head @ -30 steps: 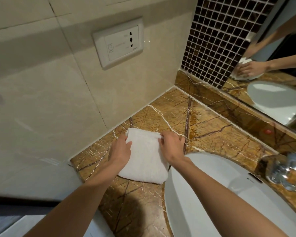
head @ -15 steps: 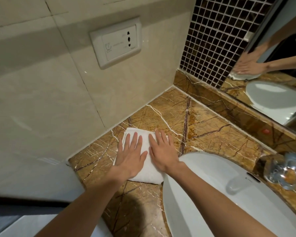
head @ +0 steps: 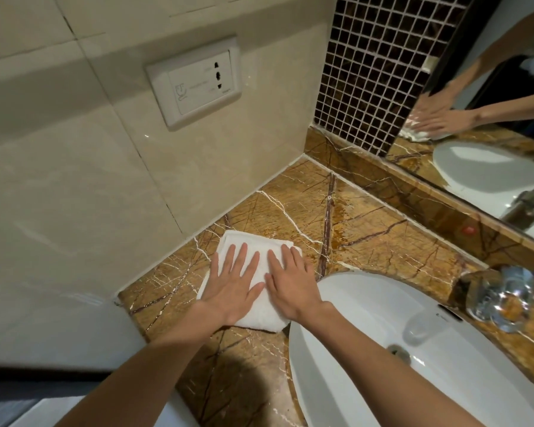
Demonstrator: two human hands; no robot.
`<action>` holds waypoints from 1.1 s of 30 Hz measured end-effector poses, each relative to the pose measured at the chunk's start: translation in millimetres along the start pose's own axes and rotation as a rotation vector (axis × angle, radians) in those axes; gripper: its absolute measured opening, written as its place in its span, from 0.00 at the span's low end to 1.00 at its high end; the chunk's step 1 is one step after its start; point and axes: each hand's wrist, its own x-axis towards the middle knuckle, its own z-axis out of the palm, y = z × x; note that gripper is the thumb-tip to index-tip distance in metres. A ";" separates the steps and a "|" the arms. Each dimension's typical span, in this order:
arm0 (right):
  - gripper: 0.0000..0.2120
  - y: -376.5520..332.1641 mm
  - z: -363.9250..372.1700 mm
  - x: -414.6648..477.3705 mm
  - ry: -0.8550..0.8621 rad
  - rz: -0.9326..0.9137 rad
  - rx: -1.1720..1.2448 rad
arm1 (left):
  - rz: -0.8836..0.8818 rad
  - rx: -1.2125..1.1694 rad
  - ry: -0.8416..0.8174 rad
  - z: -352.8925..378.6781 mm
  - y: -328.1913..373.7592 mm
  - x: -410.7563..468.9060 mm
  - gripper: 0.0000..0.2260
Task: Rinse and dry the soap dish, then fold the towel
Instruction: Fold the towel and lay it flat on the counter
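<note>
Near the left rear corner of the marble countertop (head: 367,229), head view: a white towel (head: 261,306), folded into a compact rectangle, lies flat close to the beige tiled side wall (head: 74,180). Left hand (head: 233,283) and right hand (head: 289,283) rest palm-down side by side on the towel, fingers extended and spread, pressing rather than gripping; neither hand clasps anything. The towel's near right corner lies just beside the rim of the white sink (head: 346,282), whose basin holds only its drain fitting (head: 399,352). At the countertop's right edge, a clear glass object (head: 503,295) stands behind the sink; whether it is the soap dish, and what it holds, cannot be told. A wall socket plate (head: 195,81) sits above the towel. The mirror (head: 490,124) on the rear wall reflects both hands, the towel and the sink.
</note>
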 end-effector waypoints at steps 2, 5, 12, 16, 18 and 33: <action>0.25 -3.4 0.2 -1.3 0.023 0.021 -0.003 | 0.051 0.057 -0.020 -7.1 -8.8 4.5 0.27; 0.22 1.0 -3.1 -0.6 0.085 0.000 -0.051 | 0.043 0.100 0.001 -13.9 -12.6 4.2 0.27; 0.27 25.1 -12.4 21.2 -0.121 -0.056 -0.016 | 0.001 -0.078 -0.005 5.6 19.7 -23.8 0.30; 0.27 25.6 -11.4 11.4 -0.090 0.003 -0.085 | 0.113 0.019 -0.038 0.4 4.1 -12.0 0.29; 0.26 18.6 -7.2 0.5 -0.053 0.053 -0.121 | 0.185 0.062 -0.059 -6.1 -7.3 -7.3 0.29; 0.24 17.6 -33.6 -36.3 0.077 0.118 0.080 | 0.047 -0.223 0.195 -40.3 17.8 -2.4 0.23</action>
